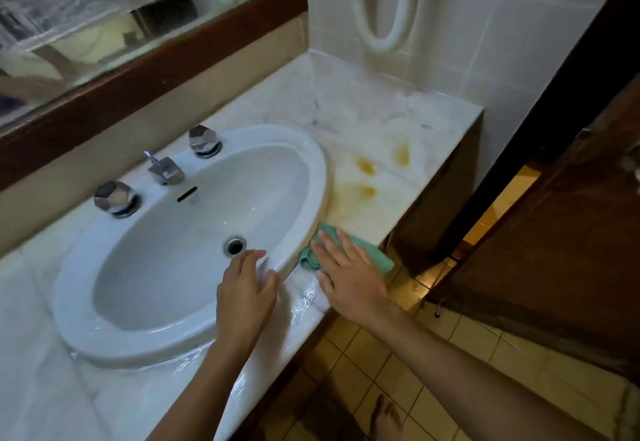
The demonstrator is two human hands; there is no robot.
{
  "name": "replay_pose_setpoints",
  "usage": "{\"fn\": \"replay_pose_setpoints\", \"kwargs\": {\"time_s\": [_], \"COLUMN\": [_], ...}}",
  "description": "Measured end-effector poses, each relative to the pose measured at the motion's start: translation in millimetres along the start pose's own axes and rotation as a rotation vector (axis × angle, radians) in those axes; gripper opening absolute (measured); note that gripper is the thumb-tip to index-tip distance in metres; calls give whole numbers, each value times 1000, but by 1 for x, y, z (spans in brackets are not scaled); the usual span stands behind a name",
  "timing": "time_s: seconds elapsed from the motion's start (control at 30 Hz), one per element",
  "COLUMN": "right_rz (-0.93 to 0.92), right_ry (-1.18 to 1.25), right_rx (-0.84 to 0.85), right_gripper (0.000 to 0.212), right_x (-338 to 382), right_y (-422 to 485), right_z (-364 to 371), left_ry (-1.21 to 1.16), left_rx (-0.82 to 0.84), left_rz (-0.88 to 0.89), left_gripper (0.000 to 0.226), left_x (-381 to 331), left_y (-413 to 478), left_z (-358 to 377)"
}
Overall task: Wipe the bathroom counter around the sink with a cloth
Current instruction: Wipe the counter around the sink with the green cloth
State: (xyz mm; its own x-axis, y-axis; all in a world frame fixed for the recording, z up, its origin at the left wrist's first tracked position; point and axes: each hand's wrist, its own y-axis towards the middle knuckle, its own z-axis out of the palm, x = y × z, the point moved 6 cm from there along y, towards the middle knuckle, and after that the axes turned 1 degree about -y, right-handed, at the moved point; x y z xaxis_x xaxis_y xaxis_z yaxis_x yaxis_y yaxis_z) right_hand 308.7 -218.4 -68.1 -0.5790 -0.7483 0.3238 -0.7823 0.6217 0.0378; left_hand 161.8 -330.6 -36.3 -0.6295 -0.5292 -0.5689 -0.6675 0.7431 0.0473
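A white oval sink (304, 177) fills the left centre of the frame, set into a pale marble counter (377, 122). Along its back rim stand a chrome spout (163, 168) between two faceted chrome tap knobs, one to the left (116, 197) and one further up (204, 141). The drain (235, 246) sits low in the bowl.

The green cloth (370, 250) lies on the counter just right of the sink rim, near the counter's front edge at centre frame. The right hand (349, 278) presses flat on it, fingers spread and extended, covering most of the cloth so only its upper and right edges show. The left hand (247, 297) rests open on the sink's front rim, fingers loosely extended toward the drain and holding nothing.

Above the cloth, yellow-orange stains (367, 177) mark the counter, with faint dark smears further back. Wet streaks glisten on the marble below the sink's front rim.

A wood-framed mirror (173, 52) runs across the upper left; its glass is streaked and the reflection is too blurred to read. A white looped hose (384, 25) hangs on the tiled wall at upper centre, cut off by the top edge. A dark wooden door (554, 250) occupies the right side. A bare foot (384, 416) shows on the yellow floor tiles at the bottom, partly cut off.
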Motion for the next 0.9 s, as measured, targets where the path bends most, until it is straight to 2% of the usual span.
{"fn": "replay_pose_setpoints", "kwargs": {"time_s": [0.1, 0.3, 0.37, 0.43, 0.57, 0.67, 0.73, 0.83, 0.9], "right_rz": [-130, 45, 59, 113, 430, 566, 653, 672, 671], "right_ry": [-44, -5, 144, 339, 789, 1200, 1317, 1172, 987], "right_rx": [48, -51, -81, -135, -165, -307, -428, -671, -750], "right_gripper": [54, 50, 44, 39, 21, 34, 23, 18, 20], "right_x": [-28, -61, -65, -72, -104, -127, -145, -181, -212], "right_y": [9, 38, 42, 37, 41, 46, 46, 62, 88], "right_z": [-4, 1, 3, -1, -24, -46, -64, -111, -138], "left_ry": [17, 172, 160, 125, 85, 14, -54, -118, -97], "left_rx": [-2, 12, 25, 73, 258, 311, 285, 225, 189], "left_rz": [9, -95, -143, -219, -330, -284, -177, -64, -40], "left_gripper": [32, 40, 45, 40, 39, 51, 57, 64, 65], "left_x": [-13, -27, -25, -16, -8, -18, -35, -62, -78], "left_y": [18, 22, 23, 22, 38, 56, 71, 101, 124], "left_z": [16, 42, 46, 51, 60, 66, 66, 64, 69]}}
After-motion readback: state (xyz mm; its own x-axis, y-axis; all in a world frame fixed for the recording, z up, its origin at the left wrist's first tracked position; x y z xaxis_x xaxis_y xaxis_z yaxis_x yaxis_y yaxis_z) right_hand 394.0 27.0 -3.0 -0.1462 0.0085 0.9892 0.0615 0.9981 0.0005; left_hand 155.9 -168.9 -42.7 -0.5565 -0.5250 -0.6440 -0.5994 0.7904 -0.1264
